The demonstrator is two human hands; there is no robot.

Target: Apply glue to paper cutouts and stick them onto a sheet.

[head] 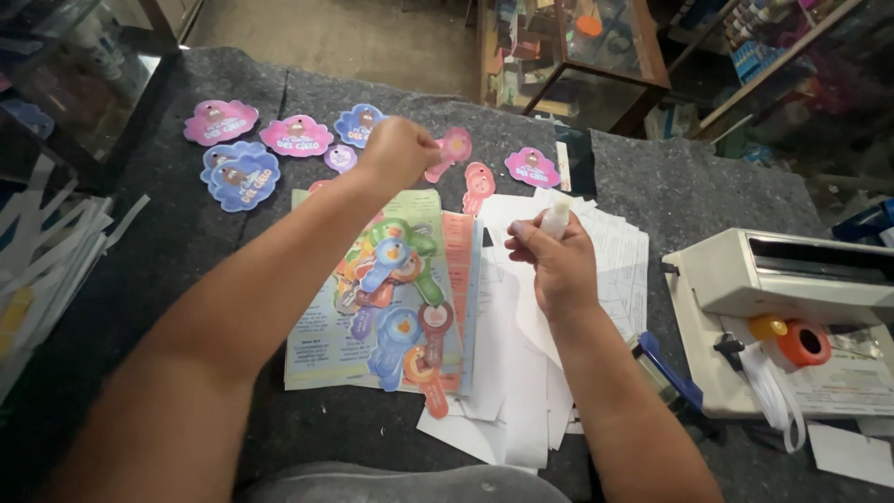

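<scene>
Left hand: I see my left hand (399,149) closed in a pinch on a pink paddle-shaped cutout (451,152), held just above the far side of the grey felt table (168,251).
Right hand: my right hand (556,264) is curled around a small white glue stick (555,220), tip up, over the loose white sheets (507,373).
Pink paddles: I count two, the held one and a second pink paddle (478,184) lying just beside it.
Cloud-shaped stickers: three pink and two blue along the far edge, plus one small purple round one.
Magazine: one open magazine (321,345) between my forearms, with a heap of colourful cutouts (396,284) on it that I cannot count.
Right edge: a beige machine (745,279) and an orange tape roll (804,343) crowd that side.
Left edge: white paper strips (51,237) overhang; bare felt is open near me on the left.
</scene>
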